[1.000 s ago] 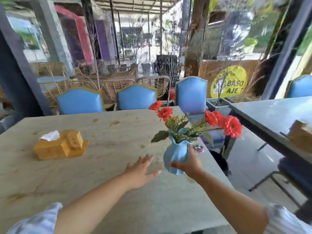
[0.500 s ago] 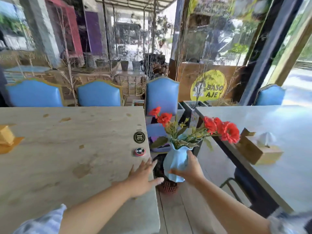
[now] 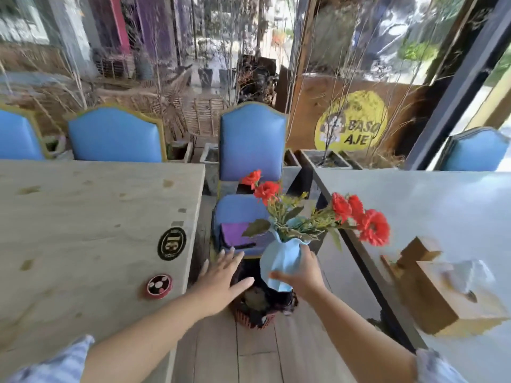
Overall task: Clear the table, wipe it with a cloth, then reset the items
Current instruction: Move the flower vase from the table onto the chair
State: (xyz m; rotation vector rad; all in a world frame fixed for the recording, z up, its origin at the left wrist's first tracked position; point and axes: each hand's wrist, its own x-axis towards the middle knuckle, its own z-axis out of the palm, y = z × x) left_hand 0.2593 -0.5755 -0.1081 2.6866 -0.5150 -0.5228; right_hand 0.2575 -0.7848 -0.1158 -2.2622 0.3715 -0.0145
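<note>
My right hand [image 3: 302, 275] grips a light blue vase [image 3: 279, 258] with red flowers [image 3: 359, 217], held in the air over the gap between two tables. My left hand [image 3: 221, 280] hovers open with fingers spread, just off the right edge of the beige table [image 3: 83, 230]. A purple cloth [image 3: 237, 234] lies folded on the seat of a blue chair [image 3: 251, 145] in the gap. On the beige table near its edge sit a black round number marker [image 3: 171, 243] and a small red-rimmed disc [image 3: 159, 286].
A pale grey table [image 3: 428, 211] on the right carries a wooden tissue box [image 3: 442, 297]. A dark woven basket [image 3: 260, 305] stands on the plank floor below the vase. More blue chairs line the far sides of both tables.
The view has swung further right. My right hand has carried the vase off the beige table into the gap, and my left hand has slid past the table's edge.
</note>
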